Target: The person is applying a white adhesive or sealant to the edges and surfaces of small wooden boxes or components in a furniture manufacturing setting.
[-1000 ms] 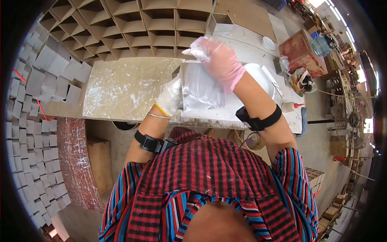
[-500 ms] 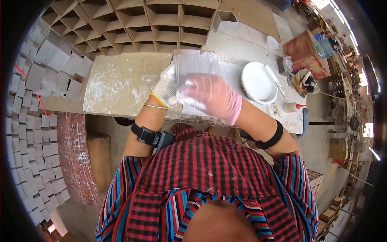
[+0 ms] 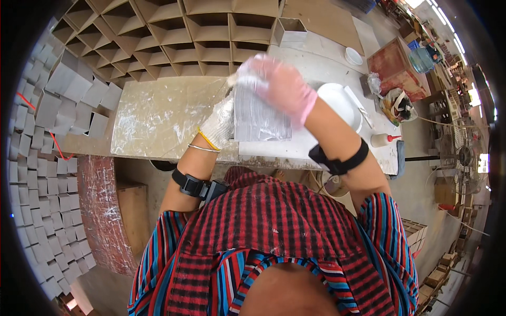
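Observation:
In front of me a grey box point(image 3: 262, 121), its upper face streaked with wet-looking white, rests at the table's near side. My left hand point(image 3: 220, 120), in a white knit glove with a yellow cuff, grips its left side; most of the fingers are hidden behind it. My right hand point(image 3: 284, 89), in a thin pink glove smeared white, is bent over the far part of that face. Its fingers are closed and motion-blurred, and whatever they hold cannot be made out. Right of the box, a round white basin point(image 3: 339, 104) is partly hidden by my right forearm.
A cardboard compartment rack point(image 3: 211, 35) stands along the far side. Grey boxes point(image 3: 50, 197) are stacked at left. Beyond the basin lie a white strip-like tool point(image 3: 358, 107) and a red-tipped bottle point(image 3: 380, 140). A small open box point(image 3: 291, 31) and white bowl point(image 3: 353, 56) stand farther back.
My right hand has moved away from me, from the box's near part to its far edge, exposing the streaked face. The left hand stays at the box's left side.

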The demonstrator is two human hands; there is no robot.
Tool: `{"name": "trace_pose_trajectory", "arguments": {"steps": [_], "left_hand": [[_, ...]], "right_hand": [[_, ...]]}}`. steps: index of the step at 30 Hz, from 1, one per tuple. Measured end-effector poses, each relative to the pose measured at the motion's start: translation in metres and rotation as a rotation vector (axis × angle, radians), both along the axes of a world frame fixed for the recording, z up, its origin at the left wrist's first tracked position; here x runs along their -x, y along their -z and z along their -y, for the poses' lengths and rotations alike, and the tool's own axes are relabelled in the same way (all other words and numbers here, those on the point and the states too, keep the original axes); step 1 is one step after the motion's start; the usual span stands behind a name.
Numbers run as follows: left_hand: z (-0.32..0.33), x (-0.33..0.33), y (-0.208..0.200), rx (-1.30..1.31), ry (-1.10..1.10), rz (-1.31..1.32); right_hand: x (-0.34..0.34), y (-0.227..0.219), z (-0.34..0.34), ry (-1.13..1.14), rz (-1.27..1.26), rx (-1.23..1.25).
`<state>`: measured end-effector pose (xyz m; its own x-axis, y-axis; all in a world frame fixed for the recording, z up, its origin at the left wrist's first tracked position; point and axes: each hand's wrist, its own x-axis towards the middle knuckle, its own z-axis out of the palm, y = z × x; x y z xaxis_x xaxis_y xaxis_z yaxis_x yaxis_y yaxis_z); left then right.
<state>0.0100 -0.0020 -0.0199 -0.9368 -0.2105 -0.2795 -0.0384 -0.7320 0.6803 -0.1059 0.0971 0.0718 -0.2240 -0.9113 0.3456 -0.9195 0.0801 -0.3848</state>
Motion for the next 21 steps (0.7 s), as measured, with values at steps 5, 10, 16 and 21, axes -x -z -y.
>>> {"name": "trace_pose_trajectory", "arguments": {"steps": [5, 10, 16, 21], "left_hand": [[-0.004, -0.003, -0.007, -0.004, -0.024, 0.019], [-0.003, -0.006, -0.008, 0.016, 0.021, 0.06], [-0.004, -0.006, -0.003, -0.012, -0.005, 0.054], [-0.001, -0.01, 0.014, -0.028, 0.027, 0.03]], "right_hand": [[0.007, -0.008, -0.005, 0.067, 0.228, 0.052], [0.014, 0.007, 0.004, 0.029, -0.098, 0.093], [0.008, 0.014, -0.014, -0.087, -0.024, 0.103], [0.02, 0.017, 0.001, 0.048, -0.215, 0.152]]}}
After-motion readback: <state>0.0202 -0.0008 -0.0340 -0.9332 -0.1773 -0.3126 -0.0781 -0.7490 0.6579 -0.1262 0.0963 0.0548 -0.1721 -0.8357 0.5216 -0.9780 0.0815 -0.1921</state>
